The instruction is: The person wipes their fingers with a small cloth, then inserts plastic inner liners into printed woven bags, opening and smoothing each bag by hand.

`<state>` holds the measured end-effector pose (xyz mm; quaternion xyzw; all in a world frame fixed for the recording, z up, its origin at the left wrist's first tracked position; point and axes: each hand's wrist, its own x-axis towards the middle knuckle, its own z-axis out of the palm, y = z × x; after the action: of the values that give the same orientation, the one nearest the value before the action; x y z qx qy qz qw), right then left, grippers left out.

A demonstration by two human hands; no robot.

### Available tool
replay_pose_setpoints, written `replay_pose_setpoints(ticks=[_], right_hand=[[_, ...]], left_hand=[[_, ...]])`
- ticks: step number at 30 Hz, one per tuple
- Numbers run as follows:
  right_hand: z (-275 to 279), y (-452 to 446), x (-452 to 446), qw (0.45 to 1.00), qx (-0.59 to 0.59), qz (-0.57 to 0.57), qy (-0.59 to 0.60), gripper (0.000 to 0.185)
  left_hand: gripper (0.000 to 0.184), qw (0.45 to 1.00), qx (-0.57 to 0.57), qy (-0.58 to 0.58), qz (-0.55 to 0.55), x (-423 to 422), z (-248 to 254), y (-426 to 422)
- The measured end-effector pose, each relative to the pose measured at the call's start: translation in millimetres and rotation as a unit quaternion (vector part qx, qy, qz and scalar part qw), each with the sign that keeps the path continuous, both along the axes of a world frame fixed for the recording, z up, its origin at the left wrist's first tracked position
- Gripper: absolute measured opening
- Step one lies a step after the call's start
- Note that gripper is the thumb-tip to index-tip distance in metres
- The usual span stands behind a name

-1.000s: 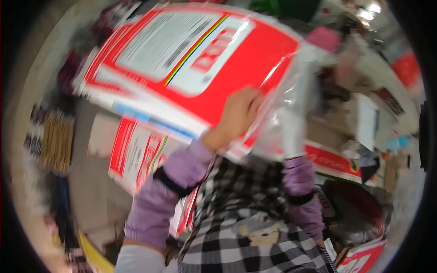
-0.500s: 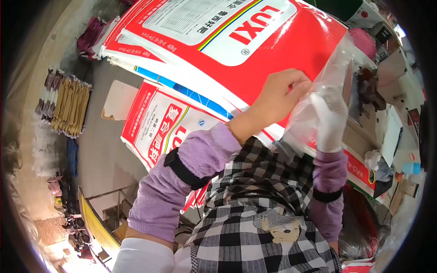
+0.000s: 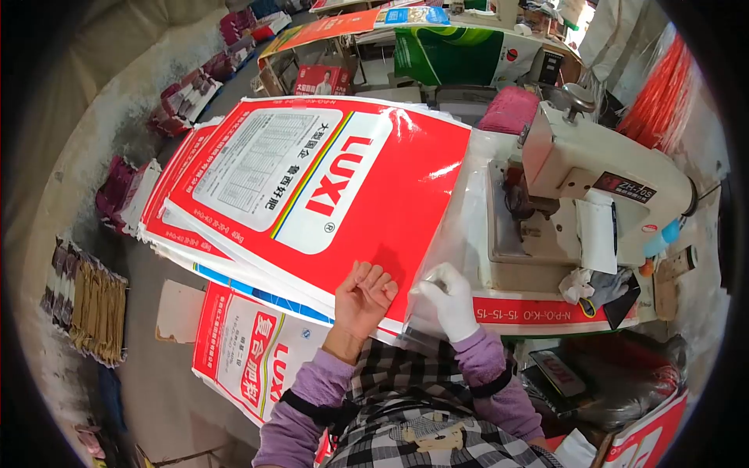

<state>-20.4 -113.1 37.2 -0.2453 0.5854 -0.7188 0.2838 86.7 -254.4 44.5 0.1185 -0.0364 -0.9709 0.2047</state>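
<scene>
My left hand (image 3: 364,300), bare, is closed with its fingers curled over the lower edge of a red and white LUXI bag (image 3: 374,257). Nothing shows in its fingers. My right hand (image 3: 450,303) wears a white glove, its thumb and fingers pinched together on clear plastic film (image 3: 449,242). That film sticks out along the bag's right side, beside the sewing machine's base. The bag lies flat, print side up, on top of several similar bags.
A sewing machine (image 3: 585,164) stands at the right, with a pink bundle (image 3: 509,109) behind it. Another LUXI bag (image 3: 242,351) hangs lower left. Folded brown and white stacks (image 3: 90,304) lie along the left wall. A dark plastic-wrapped bundle (image 3: 601,374) sits at lower right.
The view has tilted up, bringing the sewing machine into sight. My left hand has come away from the film and turned, fingers curled. My right hand still pinches the film, lower along the bag's side.
</scene>
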Motion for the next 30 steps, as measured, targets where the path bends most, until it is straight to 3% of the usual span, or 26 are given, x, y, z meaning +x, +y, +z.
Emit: replay_pose_setpoints(ticks=[3,5,10,13,14,15,16,18,19,20,22,23,24,26,28,29,30], right_hand=[[-12,-1,0,1.000,-0.018,0.010,-0.003,0.009],[-12,-2,0,0.997,0.004,0.009,0.082,0.008],[-7,0,4,0.992,0.028,0.018,0.119,0.009],[-7,0,6,0.991,0.040,0.034,0.122,0.012],[-7,0,7,0.993,0.038,0.045,0.106,0.013],[-6,-1,8,0.994,0.031,0.057,0.083,0.015],[-4,-1,9,0.995,0.032,0.046,0.082,0.015],[3,1,10,0.985,0.039,0.045,0.160,0.010],[0,2,10,0.983,0.027,0.057,0.170,0.010],[-8,1,11,0.984,0.028,0.047,0.168,0.010],[-24,-1,14,0.992,0.005,0.073,0.100,0.009],[-16,2,15,0.990,0.024,0.064,0.121,0.009],[-18,1,17,0.991,0.021,0.061,0.115,0.009],[-27,-4,22,0.967,0.011,0.062,0.248,0.011],[-28,-5,25,0.958,0.009,0.078,0.277,0.016],[-22,-4,24,0.952,0.000,0.092,0.292,0.017],[-17,-4,25,0.946,-0.008,0.106,0.307,0.018]], left_hand=[[0.036,1.000,0.001,-0.002,-0.011,1,0,2],[0.036,1.000,-0.004,0.005,-0.015,1,2,3],[0.037,0.999,-0.002,0.027,-0.034,2,-3,1],[0.030,0.987,-0.085,0.114,-0.075,-2,-16,-1],[0.017,0.962,-0.266,-0.061,0.001,-7,-18,2],[0.008,0.870,-0.432,-0.227,0.076,-13,-21,5],[0.008,0.870,-0.434,-0.222,0.066,-17,-26,7],[0.037,0.647,-0.702,-0.287,0.082,-22,-46,8],[0.056,0.591,-0.758,-0.272,0.058,-19,-59,-6],[0.056,0.590,-0.761,-0.265,0.050,-13,-42,-5],[0.041,0.194,-0.901,-0.376,-0.101,0,9,7],[0.041,0.189,-0.903,-0.372,-0.104,3,9,-2],[0.028,0.201,-0.907,-0.352,-0.113,10,8,-10],[0.017,0.207,-0.912,-0.330,-0.127,13,12,-13],[0.018,0.416,-0.813,-0.405,-0.043,13,28,-6],[0.022,0.487,-0.783,-0.387,-0.032,13,32,-3],[0.022,0.485,-0.783,-0.387,-0.035,14,30,-6]])
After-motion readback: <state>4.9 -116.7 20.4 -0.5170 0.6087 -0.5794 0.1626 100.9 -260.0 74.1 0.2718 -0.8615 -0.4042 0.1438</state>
